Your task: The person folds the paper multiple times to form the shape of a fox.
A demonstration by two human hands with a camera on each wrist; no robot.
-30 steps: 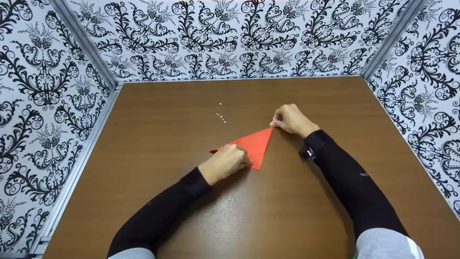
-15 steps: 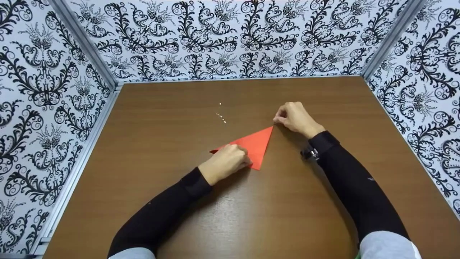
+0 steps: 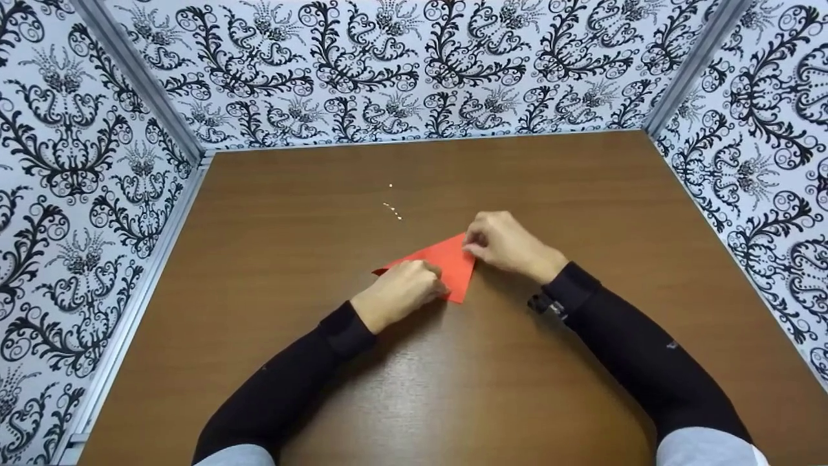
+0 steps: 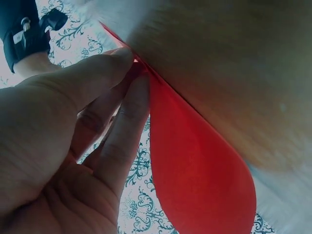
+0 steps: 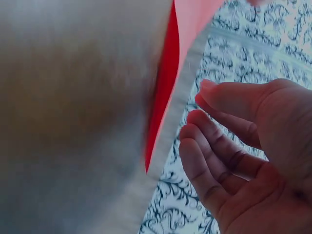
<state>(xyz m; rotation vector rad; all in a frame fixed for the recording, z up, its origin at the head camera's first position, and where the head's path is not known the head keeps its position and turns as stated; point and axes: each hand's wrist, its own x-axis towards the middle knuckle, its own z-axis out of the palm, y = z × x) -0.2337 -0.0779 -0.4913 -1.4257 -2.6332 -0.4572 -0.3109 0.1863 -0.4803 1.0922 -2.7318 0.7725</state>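
A folded sheet of red paper (image 3: pixel 457 266) lies on the brown table, pointed toward the upper right, with one layer lifted at its left end. My left hand (image 3: pixel 402 290) is over its lower left part. In the left wrist view, the thumb and fingertips of that hand (image 4: pixel 92 112) pinch the paper's fold, while a layer of the red paper (image 4: pixel 202 170) bulges out beside them. My right hand (image 3: pixel 508 246) overlaps the paper's right corner in the head view. Seen from the right wrist, its fingers (image 5: pixel 195 156) are loosely curled, holding nothing, a little apart from the paper (image 5: pixel 165 87).
Beyond the paper, a few small white specks (image 3: pixel 392 210) show on the wooden table (image 3: pixel 291 213). Patterned black-and-white walls (image 3: pixel 401 65) enclose the back and both sides, with metal rails at the corners.
My right hand has let go of the paper's right tip, lifted off, then come left and nearer over that corner. The left hand keeps its hold; the head view has shifted slightly.
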